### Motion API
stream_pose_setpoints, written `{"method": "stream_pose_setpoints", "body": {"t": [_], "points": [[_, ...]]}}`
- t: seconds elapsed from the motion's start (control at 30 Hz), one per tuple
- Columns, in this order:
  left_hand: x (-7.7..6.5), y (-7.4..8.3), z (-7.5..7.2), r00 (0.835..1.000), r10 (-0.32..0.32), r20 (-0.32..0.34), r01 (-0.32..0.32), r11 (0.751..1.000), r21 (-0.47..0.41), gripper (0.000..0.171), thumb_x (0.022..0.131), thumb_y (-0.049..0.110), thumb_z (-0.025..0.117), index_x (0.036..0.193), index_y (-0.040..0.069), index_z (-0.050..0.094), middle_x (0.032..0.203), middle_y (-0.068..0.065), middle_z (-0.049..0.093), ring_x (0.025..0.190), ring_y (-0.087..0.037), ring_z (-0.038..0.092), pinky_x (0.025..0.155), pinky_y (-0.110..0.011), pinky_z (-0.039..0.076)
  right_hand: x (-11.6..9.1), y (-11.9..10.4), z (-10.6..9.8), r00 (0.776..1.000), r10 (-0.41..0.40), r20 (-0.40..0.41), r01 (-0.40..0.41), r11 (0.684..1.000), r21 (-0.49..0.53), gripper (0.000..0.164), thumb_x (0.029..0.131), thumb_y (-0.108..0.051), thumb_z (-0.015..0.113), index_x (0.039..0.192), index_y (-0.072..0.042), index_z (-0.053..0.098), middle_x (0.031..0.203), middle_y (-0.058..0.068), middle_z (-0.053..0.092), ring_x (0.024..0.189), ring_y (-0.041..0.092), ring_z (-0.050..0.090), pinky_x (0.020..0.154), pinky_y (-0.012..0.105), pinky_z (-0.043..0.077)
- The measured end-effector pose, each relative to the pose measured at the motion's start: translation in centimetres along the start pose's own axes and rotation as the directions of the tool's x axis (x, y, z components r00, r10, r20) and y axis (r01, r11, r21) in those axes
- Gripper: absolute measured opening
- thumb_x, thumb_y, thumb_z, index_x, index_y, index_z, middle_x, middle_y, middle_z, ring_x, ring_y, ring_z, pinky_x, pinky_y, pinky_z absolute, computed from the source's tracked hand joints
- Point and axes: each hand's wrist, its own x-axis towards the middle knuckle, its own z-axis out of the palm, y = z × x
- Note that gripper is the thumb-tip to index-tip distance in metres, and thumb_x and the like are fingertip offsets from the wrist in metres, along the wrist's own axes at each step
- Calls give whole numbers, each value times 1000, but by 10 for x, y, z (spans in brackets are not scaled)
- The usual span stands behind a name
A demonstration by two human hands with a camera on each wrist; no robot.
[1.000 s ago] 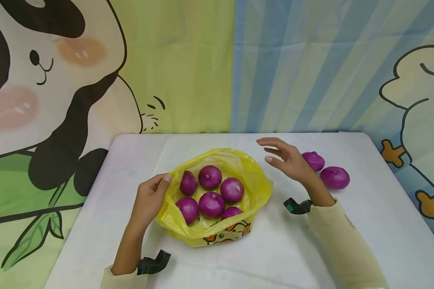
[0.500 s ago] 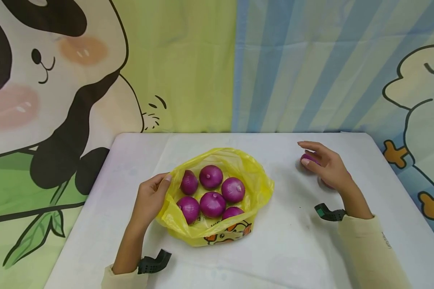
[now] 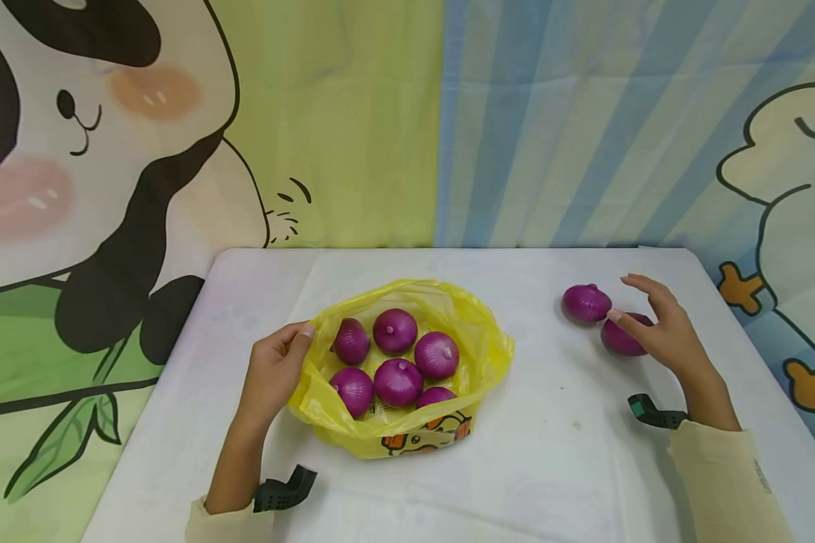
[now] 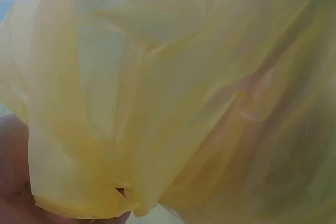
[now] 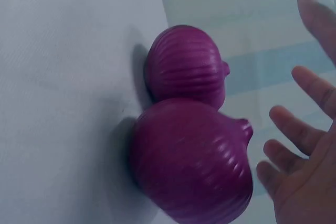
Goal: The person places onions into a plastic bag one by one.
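A yellow plastic bag [image 3: 492,354] stands with its mouth wide on the table, several purple onions [image 3: 398,383] inside it. My left hand [image 3: 272,373] pinches the bag's left rim between thumb and fingers; in the left wrist view the bag's yellow film [image 4: 157,103] covers most of the picture. To the right, two more onions lie side by side, a farther onion [image 3: 586,303] and a nearer onion [image 3: 623,335]. My right hand [image 3: 668,332] hovers over the nearer one, thumb and fingers spread. In the right wrist view that onion [image 5: 191,163] sits just beside the fingertips, with nothing held.
The white table [image 3: 516,483] ends at the back against a cartoon-printed cloth [image 3: 353,128]. Black devices [image 3: 285,489] are strapped at both wrists. The bag's printed front faces me.
My right hand has moved right, from beside the bag, past the farther onion to the nearer one. The left hand keeps its hold on the bag's rim, shifting slightly left.
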Motion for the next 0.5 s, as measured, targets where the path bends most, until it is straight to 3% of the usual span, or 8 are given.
{"method": "stream_pose_setpoints", "body": {"t": [0.3,0.5], "points": [[0,-1,-2,1000,-11,-7,11,1000,3,46,100,42,52,118,2,68,98,-13,69,74,-23,64,63,-28,56,1,9,7,985,167,37,-166,985,-38,78,93,-38,65,155,-12,24,155,28,16,138,52,16,96,73,26],[0,0,-2,1000,-12,-10,12,1000,9,46,100,42,51,119,2,67,99,-13,69,76,-23,65,64,-28,56,1,13,11,987,146,65,-141,987,-74,88,89,-37,71,155,-7,20,154,30,13,135,56,18,92,75,29]]}}
